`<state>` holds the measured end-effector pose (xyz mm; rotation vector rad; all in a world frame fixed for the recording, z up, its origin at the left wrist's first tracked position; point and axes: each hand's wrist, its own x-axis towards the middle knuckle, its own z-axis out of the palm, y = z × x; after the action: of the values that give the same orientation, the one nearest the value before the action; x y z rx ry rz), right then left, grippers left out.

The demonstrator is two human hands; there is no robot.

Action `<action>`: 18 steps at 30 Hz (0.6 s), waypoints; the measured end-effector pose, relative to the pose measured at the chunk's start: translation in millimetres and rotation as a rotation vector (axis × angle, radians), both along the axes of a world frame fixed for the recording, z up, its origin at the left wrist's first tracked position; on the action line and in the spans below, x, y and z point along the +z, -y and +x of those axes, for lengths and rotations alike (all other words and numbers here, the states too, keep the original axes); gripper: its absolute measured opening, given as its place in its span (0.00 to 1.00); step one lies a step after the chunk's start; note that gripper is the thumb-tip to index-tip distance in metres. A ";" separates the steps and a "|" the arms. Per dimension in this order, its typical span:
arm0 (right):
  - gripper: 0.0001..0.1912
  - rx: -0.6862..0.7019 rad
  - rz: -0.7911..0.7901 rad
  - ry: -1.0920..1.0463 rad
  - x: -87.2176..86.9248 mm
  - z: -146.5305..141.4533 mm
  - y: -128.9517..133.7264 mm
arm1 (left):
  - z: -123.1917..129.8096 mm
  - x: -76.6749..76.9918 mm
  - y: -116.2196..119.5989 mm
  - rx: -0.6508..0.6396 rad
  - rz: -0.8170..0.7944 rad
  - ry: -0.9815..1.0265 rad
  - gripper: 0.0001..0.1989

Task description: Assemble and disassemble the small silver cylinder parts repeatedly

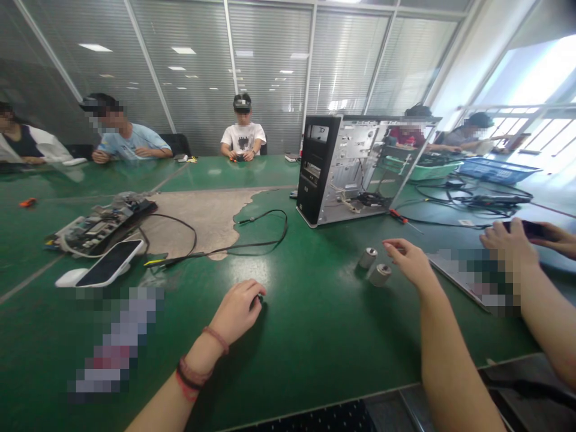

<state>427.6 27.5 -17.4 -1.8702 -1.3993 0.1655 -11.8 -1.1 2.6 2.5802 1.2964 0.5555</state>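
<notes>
My left hand [240,307], with bracelets at the wrist, rests low over the green table [315,336], its fingers curled round a small dark object [257,299] that I cannot make out. My right hand [407,258] reaches in from the right, thumb and fingertips brought together beside two small metal cylinders. One cylinder [368,258] stands just left of the fingertips; the other [380,275] is a little nearer to me. Whether anything sits between the right fingertips is too small to tell.
An open computer case [315,171] stands behind the cylinders, a red screwdriver [398,217] beside it. Left lie a circuit assembly [101,228], a phone [110,263] and a black cable [270,243]. Another person's hands [513,246] are at the right; several people sit across.
</notes>
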 end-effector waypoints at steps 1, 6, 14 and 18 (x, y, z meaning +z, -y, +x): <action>0.18 0.000 0.012 0.015 -1.1 -1.8 6.6 | -0.4 0.1 0.2 0.000 0.000 0.000 0.11; 0.27 0.006 -0.010 0.068 -25.3 -26.8 39.9 | -0.9 -0.9 1.7 -0.005 0.004 -0.011 0.11; 0.32 -0.087 -0.038 -0.046 -49.8 -38.5 51.8 | 0.8 -4.1 1.2 -0.011 -0.013 0.001 0.10; 0.30 -0.076 0.034 -0.065 -46.3 -47.0 57.2 | -1.0 -5.6 0.4 -0.014 -0.013 0.001 0.10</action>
<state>380.6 -29.7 -63.7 -1.8699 -1.2772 0.1621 -12.8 -1.6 -3.0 2.5765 1.2759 0.5442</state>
